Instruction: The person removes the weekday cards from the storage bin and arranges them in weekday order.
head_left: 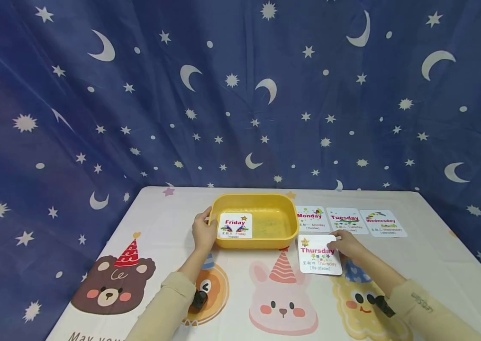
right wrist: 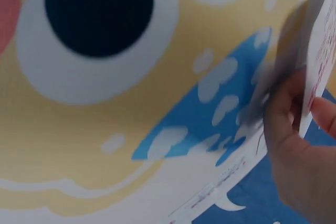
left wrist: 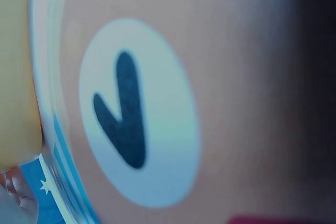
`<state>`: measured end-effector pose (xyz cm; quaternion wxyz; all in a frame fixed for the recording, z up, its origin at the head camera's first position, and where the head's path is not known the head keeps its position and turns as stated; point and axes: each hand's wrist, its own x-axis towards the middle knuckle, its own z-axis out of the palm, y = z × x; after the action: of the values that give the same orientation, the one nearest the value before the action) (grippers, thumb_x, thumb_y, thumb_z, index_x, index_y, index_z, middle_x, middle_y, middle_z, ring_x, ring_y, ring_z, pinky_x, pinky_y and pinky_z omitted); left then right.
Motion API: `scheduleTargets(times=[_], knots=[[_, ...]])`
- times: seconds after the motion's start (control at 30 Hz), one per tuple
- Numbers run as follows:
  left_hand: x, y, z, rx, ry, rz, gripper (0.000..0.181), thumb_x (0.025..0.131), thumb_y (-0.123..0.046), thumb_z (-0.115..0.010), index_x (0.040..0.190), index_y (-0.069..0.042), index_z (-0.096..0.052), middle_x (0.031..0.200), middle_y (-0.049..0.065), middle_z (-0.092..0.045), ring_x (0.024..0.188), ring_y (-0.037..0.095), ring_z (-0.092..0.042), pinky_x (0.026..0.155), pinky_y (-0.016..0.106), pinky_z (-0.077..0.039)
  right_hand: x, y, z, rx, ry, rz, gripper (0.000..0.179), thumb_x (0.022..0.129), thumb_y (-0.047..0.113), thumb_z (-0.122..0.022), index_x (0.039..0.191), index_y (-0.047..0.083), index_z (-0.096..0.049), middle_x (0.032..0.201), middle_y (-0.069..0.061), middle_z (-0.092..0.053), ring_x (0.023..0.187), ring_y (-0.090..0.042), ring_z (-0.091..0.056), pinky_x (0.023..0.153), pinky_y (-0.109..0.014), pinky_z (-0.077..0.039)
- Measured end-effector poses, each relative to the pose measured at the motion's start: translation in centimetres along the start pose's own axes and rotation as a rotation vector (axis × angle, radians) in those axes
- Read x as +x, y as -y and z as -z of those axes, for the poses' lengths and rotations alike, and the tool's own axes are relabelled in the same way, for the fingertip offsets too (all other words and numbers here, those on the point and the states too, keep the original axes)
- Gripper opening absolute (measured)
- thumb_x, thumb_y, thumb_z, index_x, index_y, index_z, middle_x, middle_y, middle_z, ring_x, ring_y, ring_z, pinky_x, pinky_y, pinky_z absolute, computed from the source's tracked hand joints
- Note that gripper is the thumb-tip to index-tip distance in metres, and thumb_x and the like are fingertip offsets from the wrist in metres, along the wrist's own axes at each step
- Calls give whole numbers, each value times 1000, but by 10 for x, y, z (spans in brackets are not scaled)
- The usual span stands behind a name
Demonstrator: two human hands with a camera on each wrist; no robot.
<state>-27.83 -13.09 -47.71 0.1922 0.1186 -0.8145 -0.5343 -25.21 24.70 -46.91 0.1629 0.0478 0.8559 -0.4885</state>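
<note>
Head view, box: one yellow box (head_left: 261, 244); the left hand (head_left: 204, 232) grips its left side.
Head view, Friday card: one, lying in the box's left part (head_left: 235, 226).
Head view, Thursday card: one, pinched at its right edge by the right hand (head_left: 348, 245), outside the box, nearer the person than the row (head_left: 319, 255).
Head view, row: three cards, Monday (head_left: 313, 219), Tuesday (head_left: 347, 221), Wednesday (head_left: 383, 223).
Count: five cards, one box, two hands.
Step in hand: I judge it to be placing the Thursday card.
Next move: probably calls for lowering the card flat, then loosening the pinch.
Left wrist view, sleeve: one, at the edge (left wrist: 18, 77); I cannot tell the grip here.
Right wrist view, pinch: thumb and fingers on opposite faces of the tilted Thursday card.
</note>
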Motion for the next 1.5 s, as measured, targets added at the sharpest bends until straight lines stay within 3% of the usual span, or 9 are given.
scheduleTargets(times=[0.13,0.27,0.5,0.73,1.17,1.5], knots=[[-2,0,1,-5,3,7,46,82,5,-56,127,-1,-57,117,19,-60,91,30,-60,80,39,-54,-4,0,-6,-121,-105,89,35,79,6,-63,105,-14,-49,74,-11,-56,64,-17,-53,54,-23,-44],[-4,1,1,-5,-2,17,46,81,6,-55,127,0,-57,116,20,-60,90,30,-60,80,39,-54,-8,3,-10,-257,-192,90,34,77,6,-67,101,-14,-53,71,-8,-48,63,-16,-43,52,-22,-37],[-6,2,0,-14,-1,30,46,81,5,-56,127,-1,-58,116,19,-60,90,30,-60,80,39,-55,-5,-5,-10,-283,-177,68,34,78,8,-68,102,-10,-51,72,-7,-47,60,-14,-42,49,-20,-36],[-3,1,1,9,-7,3,45,82,5,-56,127,-1,-58,117,19,-60,90,29,-60,79,39,-54,-1,-3,-8,-292,-131,116,30,80,7,-68,99,-5,-48,70,-5,-43,59,-14,-39,48,-19,-31],[0,-4,0,-6,-3,-3,44,83,4,-56,127,0,-57,116,20,-60,91,31,-61,81,40,-55,0,-5,-7,-357,-125,161,31,84,8,-63,106,-2,-44,69,-5,-40,60,-16,-38,52,-22,-31],[0,-1,0,7,-6,-14,45,82,4,-56,127,0,-57,115,20,-60,90,32,-60,79,41,-54,1,-5,-8,-383,-85,132,36,83,12,-66,108,-1,-43,77,-10,-44,64,-18,-42,55,-24,-34]])
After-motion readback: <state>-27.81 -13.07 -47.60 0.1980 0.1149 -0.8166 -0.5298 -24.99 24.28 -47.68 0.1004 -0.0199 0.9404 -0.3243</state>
